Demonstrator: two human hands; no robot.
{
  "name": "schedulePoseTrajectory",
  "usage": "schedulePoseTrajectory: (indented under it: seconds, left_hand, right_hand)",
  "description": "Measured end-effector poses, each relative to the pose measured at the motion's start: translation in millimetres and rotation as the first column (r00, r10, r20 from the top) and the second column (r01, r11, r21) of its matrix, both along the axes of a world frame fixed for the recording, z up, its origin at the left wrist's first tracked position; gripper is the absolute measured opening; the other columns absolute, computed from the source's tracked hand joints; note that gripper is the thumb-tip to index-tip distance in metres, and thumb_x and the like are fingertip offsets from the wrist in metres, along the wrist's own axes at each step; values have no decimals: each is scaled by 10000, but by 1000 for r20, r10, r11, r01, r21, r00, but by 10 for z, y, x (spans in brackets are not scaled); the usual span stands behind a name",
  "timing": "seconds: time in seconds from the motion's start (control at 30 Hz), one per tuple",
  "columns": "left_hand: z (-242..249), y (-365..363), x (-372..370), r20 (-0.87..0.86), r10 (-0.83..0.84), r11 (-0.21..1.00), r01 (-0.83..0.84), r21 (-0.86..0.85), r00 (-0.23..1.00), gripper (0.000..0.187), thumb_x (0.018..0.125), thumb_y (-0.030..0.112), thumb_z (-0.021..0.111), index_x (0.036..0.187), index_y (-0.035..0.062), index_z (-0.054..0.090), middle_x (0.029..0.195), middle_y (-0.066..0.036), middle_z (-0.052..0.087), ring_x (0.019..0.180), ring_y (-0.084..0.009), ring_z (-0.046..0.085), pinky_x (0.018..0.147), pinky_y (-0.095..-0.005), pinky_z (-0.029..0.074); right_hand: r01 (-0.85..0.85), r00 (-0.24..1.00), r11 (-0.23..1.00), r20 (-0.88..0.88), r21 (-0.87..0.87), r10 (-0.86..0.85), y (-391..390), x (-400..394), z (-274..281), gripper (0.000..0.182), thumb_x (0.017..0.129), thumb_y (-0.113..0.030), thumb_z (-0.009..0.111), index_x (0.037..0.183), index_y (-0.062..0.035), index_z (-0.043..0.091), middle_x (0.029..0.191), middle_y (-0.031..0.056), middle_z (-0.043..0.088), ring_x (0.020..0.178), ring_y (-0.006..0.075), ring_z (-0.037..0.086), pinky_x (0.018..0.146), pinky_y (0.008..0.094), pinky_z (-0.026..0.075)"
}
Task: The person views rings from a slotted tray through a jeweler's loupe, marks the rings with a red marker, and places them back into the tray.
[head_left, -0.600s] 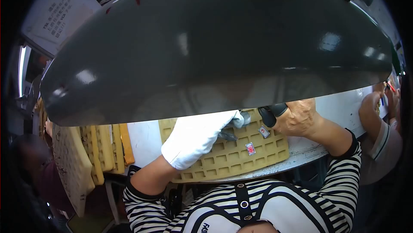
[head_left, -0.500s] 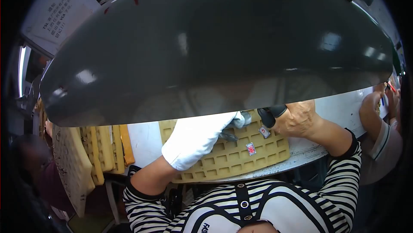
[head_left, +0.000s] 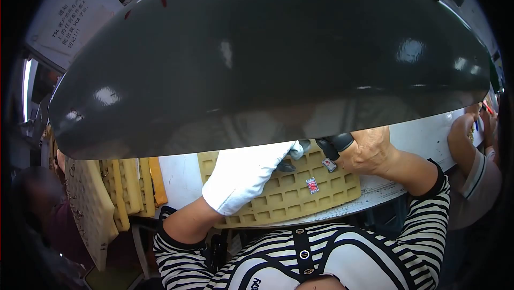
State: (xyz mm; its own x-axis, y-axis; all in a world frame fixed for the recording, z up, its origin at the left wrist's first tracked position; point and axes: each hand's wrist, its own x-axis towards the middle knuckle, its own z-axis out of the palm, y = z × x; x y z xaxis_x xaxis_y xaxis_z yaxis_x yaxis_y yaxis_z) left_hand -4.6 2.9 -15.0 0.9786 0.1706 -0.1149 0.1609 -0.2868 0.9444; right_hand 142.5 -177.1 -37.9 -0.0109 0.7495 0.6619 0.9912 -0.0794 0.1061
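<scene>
Gloved left hand (head_left: 241, 177), right hand (head_left: 367, 152) over yellow pocketed tray (head_left: 278, 214); lamp hood (head_left: 267, 70) hides fingertips, can't tell either grip. 2 small badges (head_left: 312, 185) on tray; right hand brushing nearer 1 could dislodge it.

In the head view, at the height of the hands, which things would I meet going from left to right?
Tray stack, orange strip, gloved left hand, red piece, right hand, another person's arm.

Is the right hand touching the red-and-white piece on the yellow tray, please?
Apart. The head view shows the yellow tray all around the red-and-white piece, with a visible gap up to the right hand.
</scene>
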Motion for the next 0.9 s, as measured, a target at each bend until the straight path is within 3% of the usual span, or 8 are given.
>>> schedulePoseTrajectory:
  seconds: [0.13, 0.2, 0.33, 0.4, 0.43, 0.6, 0.83, 0.9]
  left_hand:
    - [-40, 11, -11, 7, 12, 999, -12, -42, 1000, 239, 937, 192, 541, 966, -11, 664, 866, -80, 683, 782, -126, 653, 726, -249, 534]
    - [-7, 14, -7, 7, -33, 995, 32, 95, 999, 240, 939, 197, 540, 968, -7, 664, 865, -72, 683, 780, -122, 654, 724, -246, 532]
    - [11, -5, 7, 82, -73, 986, 59, 158, 994, 243, 940, 201, 539, 972, -6, 662, 869, -71, 682, 781, -120, 653, 727, -245, 530]
    - [120, -53, 23, -71, 23, 986, -34, -161, 997, 249, 942, 210, 538, 976, -3, 662, 862, -65, 683, 775, -119, 651, 723, -243, 526]
    - [81, -40, 16, -72, 25, 986, -36, -161, 997, 249, 942, 210, 538, 976, -3, 662, 862, -65, 683, 775, -119, 651, 723, -243, 526]
    - [9, 2, 5, 154, -133, 940, 76, 332, 979, 248, 944, 201, 528, 984, -6, 658, 847, -70, 680, 758, -117, 646, 716, -237, 520]
    - [-27, -2, -2, 152, -88, 951, 37, 307, 984, 236, 946, 186, 517, 982, 6, 665, 818, -64, 677, 724, -115, 637, 680, -233, 518]
    - [5, 17, -22, 186, -139, 838, 16, 545, 973, 234, 947, 185, 514, 984, 11, 666, 815, -63, 673, 682, -112, 619, 642, -232, 510]
  right_hand:
    - [13, 999, 1000, 30, 9, -14, -2, -8, -4, 158, 587, -104, 656, 622, -130, 504, 564, -27, 351, 452, 84, 387, 331, 241, 277]
    - [20, 999, 1000, 30, 19, -20, 5, -24, -2, 158, 581, -108, 658, 619, -130, 506, 565, -27, 355, 449, 85, 388, 333, 242, 281]
    - [35, 999, 999, -6, 42, -35, 13, -25, -21, 160, 552, -122, 655, 605, -131, 505, 564, -19, 364, 445, 89, 394, 336, 244, 287]
    - [22, 1000, 999, 1, 40, -22, 8, -10, -32, 161, 540, -126, 653, 599, -130, 503, 562, -17, 366, 444, 90, 395, 335, 245, 288]
    - [18, 1000, 999, 11, 45, -18, 8, -4, -27, 163, 533, -125, 647, 593, -129, 495, 561, -17, 363, 443, 90, 392, 335, 246, 288]
    - [2, 999, 999, 45, 38, -4, 2, 24, -34, 170, 529, -118, 635, 573, -126, 471, 562, -18, 355, 440, 92, 384, 335, 244, 285]
    - [33, 998, 999, 54, 29, -34, -7, 38, -61, 113, 567, -131, 642, 602, -146, 536, 558, -22, 362, 451, 95, 417, 341, 249, 300]
    - [73, 993, 997, 92, 26, -75, -43, 74, -74, 85, 588, -144, 655, 627, -152, 580, 563, -21, 387, 468, 95, 451, 347, 243, 310]
